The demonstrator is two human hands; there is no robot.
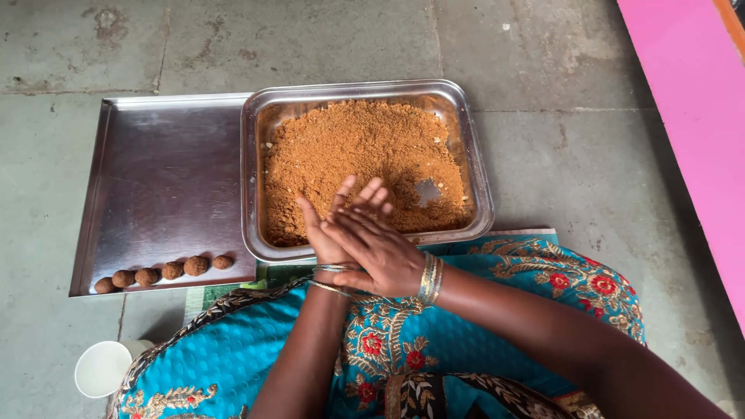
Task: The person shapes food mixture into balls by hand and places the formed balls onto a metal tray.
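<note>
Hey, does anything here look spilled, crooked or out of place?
Nothing stands out. The brown crumbly mixture stays inside the deep steel tray, and six balls sit in a row on the flat tray.

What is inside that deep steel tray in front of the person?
The deep steel tray holds a heap of brown crumbly mixture, with a bare patch of metal showing through. The right hand, pressed over the left hand, covers the near edge.

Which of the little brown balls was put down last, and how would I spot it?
I cannot tell the order. On the flat steel tray, six brown balls line the near edge. The rightmost ball sits nearest the deep tray of crumbs, smaller and paler.
</note>
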